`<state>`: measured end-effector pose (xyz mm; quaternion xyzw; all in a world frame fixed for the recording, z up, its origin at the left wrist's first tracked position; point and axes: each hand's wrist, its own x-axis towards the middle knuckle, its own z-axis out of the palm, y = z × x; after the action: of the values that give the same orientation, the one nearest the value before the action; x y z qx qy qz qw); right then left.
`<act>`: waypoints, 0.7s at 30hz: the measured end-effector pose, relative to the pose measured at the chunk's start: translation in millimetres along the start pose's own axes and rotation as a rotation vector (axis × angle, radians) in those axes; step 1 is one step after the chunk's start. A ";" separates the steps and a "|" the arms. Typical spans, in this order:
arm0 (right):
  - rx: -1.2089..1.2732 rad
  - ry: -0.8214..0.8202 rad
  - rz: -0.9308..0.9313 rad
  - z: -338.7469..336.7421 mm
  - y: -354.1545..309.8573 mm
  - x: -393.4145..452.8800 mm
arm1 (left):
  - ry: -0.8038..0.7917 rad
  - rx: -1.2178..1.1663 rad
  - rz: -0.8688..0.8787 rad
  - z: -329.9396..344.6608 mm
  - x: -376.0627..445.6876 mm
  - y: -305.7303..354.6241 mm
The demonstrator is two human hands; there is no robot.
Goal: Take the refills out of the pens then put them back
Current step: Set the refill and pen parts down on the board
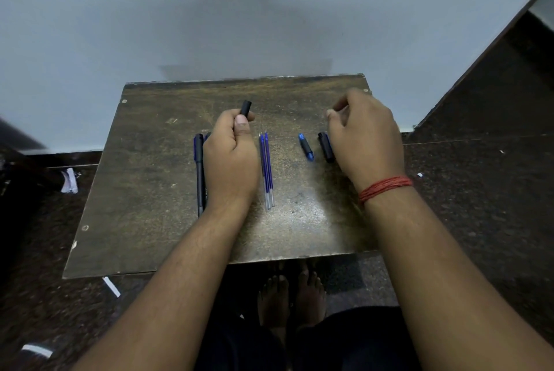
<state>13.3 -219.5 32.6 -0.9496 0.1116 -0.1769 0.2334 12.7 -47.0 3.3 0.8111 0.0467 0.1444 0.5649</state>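
Observation:
My left hand (230, 154) grips a black pen barrel (245, 107), whose open end sticks up past my thumb. Beside that hand lies a whole black pen (199, 171) on the wooden board (150, 178). Two or three blue refills (266, 169) lie side by side in the middle. Right of them rests a small blue and black pen tip piece (306, 147), then a black piece (325, 147) partly under my right hand (365, 139). My right hand hovers over the board with fingers curled and thumb near the forefinger; whether it holds something is hidden.
The board sits low above a dark speckled floor, against a pale wall (239, 11). Scraps of white paper (69, 180) lie on the floor at left. My bare feet (290, 295) show below the board's near edge.

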 end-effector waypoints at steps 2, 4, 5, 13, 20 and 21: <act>-0.023 -0.065 -0.093 6.6 -17.0 -8.8 | 0.012 -0.003 -0.012 0.4 1.1 -0.2; -0.048 -0.136 -0.187 17.9 -31.7 -19.0 | 0.024 -0.007 -0.023 0.8 2.5 -0.8; -0.058 -0.160 -0.226 23.3 -37.3 -23.4 | 0.031 -0.011 -0.027 0.6 3.7 -1.5; -0.124 -0.196 -0.294 36.0 -46.9 -34.9 | 0.079 -0.056 -0.069 -3.7 8.9 -2.5; -0.140 -0.221 -0.286 39.2 -49.2 -37.8 | 0.125 -0.108 -0.044 -8.4 9.5 3.1; -0.147 -0.217 -0.281 39.7 -49.8 -38.2 | 0.133 -0.115 -0.040 -8.7 9.5 3.1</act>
<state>0.3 -149.1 12.8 -0.9838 -0.0354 -0.0959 0.1472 19.1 -38.0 10.7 0.7649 0.0918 0.1890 0.6089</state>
